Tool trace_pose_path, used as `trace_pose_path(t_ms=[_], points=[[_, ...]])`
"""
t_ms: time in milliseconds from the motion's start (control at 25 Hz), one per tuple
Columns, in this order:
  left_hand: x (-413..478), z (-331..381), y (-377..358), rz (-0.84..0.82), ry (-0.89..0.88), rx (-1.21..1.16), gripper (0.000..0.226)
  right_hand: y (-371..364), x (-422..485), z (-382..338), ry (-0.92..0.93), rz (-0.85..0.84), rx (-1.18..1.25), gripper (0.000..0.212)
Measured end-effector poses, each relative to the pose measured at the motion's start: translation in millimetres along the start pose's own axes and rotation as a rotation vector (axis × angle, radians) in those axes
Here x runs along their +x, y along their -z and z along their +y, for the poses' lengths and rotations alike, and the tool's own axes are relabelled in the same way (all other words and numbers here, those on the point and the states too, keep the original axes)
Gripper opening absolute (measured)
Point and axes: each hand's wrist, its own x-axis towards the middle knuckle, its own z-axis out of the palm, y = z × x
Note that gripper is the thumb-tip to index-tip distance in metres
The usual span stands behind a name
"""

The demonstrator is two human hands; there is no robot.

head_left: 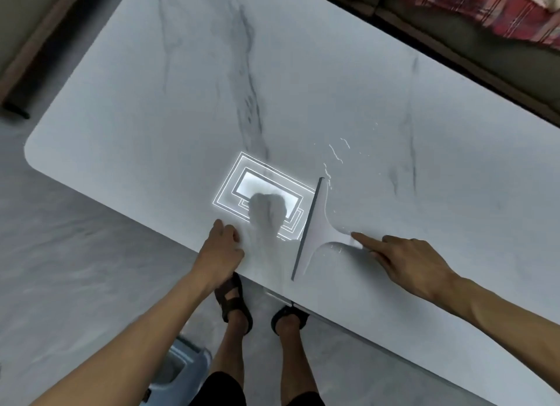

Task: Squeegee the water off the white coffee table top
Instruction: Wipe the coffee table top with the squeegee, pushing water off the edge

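A white marble-look coffee table top (188,81) fills most of the view. A pale squeegee (315,233) lies on it near the front edge, its dark blade on the left side. My right hand (406,263) holds the squeegee's handle, with the forefinger stretched along it. Water drops and streaks (336,154) glint on the table just beyond the squeegee. My left hand (222,243) rests curled on the table's front edge, left of the blade, holding nothing.
A ceiling light's reflection (260,193) shines on the table by the blade. A sofa with a red plaid cloth (509,8) runs along the far side. A light blue bin (178,366) stands on the grey floor by my sandalled feet (233,302).
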Motion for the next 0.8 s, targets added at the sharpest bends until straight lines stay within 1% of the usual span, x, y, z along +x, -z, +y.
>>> trace_pose_path(t_ms=[120, 200, 280, 360, 480, 560, 680, 800], points=[[1, 11, -14, -0.016, 0.032, 0.044, 0.01, 4, -26, 23, -0.047, -0.001, -0.025, 0.045], [0, 13, -16, 0.056, 0.047, 0.046, 0.008, 7, -34, 20, -0.021, 0.005, -0.035, 0.046], [-2, 12, -13, 0.174, 0.06, 0.026, 0.007, 5, -30, 0, 0.063, 0.001, -0.008, 0.047], [-4, 7, -11, 0.23, 0.076, 0.0, 0.009, -4, -11, -34, 0.179, -0.051, 0.054, 0.046], [-10, -1, -16, 0.223, 0.105, -0.03, 0.009, -27, 17, -87, 0.361, -0.128, 0.035, 0.044], [-14, 0, -22, 0.21, 0.122, -0.059, 0.007, -37, 23, -97, 0.405, -0.148, -0.021, 0.047], [-15, 6, -34, 0.161, 0.052, 0.004, 0.014, -41, 16, -64, 0.371, -0.149, -0.041, 0.052], [-14, 19, -44, 0.149, -0.025, 0.081, 0.015, -30, -6, -5, 0.314, -0.132, -0.062, 0.051]])
